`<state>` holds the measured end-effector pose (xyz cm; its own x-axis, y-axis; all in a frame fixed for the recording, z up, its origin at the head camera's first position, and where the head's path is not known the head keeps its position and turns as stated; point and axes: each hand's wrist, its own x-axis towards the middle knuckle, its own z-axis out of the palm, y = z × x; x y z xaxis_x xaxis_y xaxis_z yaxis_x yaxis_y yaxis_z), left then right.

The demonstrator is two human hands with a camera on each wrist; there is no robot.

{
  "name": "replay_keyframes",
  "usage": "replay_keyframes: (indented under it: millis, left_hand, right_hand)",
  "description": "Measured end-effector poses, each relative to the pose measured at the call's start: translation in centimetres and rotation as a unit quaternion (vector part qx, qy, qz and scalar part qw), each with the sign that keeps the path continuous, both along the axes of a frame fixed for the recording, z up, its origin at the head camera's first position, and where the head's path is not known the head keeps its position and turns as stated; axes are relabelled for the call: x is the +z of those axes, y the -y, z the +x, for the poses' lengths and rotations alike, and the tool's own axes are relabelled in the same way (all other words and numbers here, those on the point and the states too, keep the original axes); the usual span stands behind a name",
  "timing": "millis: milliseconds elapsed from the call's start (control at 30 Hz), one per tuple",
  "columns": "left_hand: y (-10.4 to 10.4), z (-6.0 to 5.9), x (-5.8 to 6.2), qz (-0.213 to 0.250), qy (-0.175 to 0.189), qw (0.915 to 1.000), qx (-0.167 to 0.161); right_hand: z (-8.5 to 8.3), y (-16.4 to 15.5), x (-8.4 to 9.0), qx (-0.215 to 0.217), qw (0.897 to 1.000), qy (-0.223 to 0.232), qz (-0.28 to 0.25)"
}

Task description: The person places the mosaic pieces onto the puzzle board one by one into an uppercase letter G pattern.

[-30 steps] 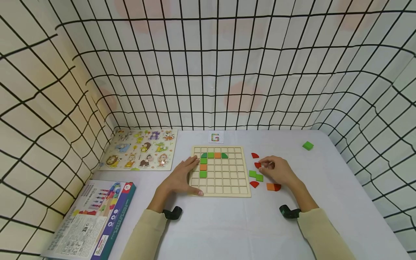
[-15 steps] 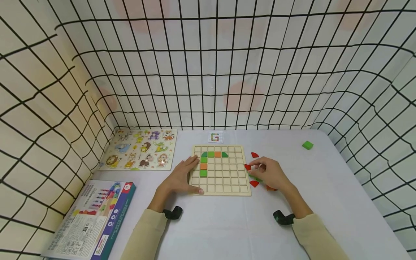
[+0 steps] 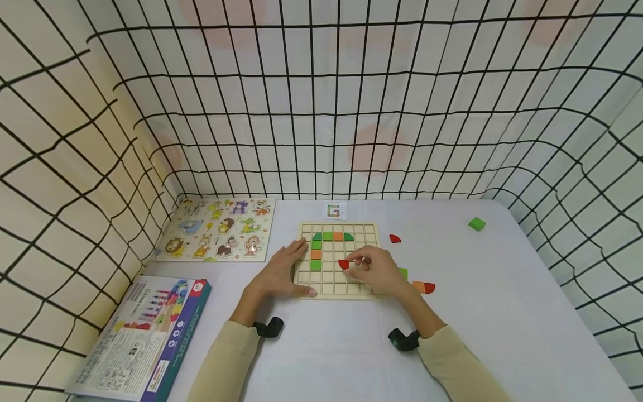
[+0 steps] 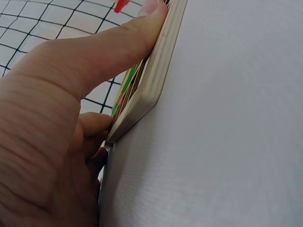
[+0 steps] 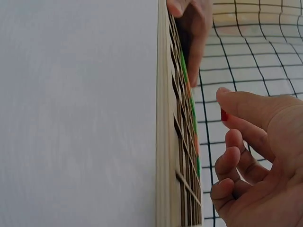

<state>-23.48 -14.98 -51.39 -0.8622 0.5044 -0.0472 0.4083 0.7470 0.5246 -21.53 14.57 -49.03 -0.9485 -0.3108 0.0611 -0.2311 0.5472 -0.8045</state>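
Observation:
A wooden grid board (image 3: 351, 230) lies on the white table, with green and orange tiles (image 3: 316, 254) set in its upper left cells. My left hand (image 3: 281, 273) rests on the board's left edge (image 4: 151, 80), thumb along its front edge and fingers flat on top. My right hand (image 3: 374, 271) hovers over the middle of the board and pinches a red quarter-circle piece (image 3: 344, 264) between thumb and fingers; the piece (image 5: 224, 115) shows only as a red sliver in the right wrist view.
Loose pieces lie right of the board: a red one (image 3: 394, 239), a green one (image 3: 403, 273), an orange-and-red pair (image 3: 423, 287), and a green block (image 3: 476, 224) farther off. A pattern card (image 3: 335, 210), an animal puzzle (image 3: 218, 229) and a box (image 3: 143, 335) lie around. Grid-patterned walls enclose the table.
My right hand picked a red piece from the loose pieces right of the board and carried it left, over the board's middle. The left hand stayed put.

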Motion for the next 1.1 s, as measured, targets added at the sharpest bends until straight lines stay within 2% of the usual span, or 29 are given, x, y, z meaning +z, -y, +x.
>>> replay_keyframes:
  millis: [300,633,900,1100]
  left_hand:
    - [-0.1,-0.1,0.3,-0.005,0.004,1.0000,0.005]
    - [0.0,-0.1,0.1,0.000,0.001,1.0000,0.003]
    - [-0.1,-0.1,0.2,0.003,0.000,1.0000,0.006]
    - [0.1,-0.1,0.0,0.002,-0.002,1.0000,0.001]
  right_hand:
    - [0.1,3.3,-0.8,0.019,1.000,0.022,0.006]
    - [0.2,5.6,-1.2,0.051,0.998,-0.008,0.028]
    - [0.4,6.5,-0.7,0.041,0.998,-0.026,0.050]
    - [0.4,6.7,-0.9,0.033,0.998,-0.020,0.054]
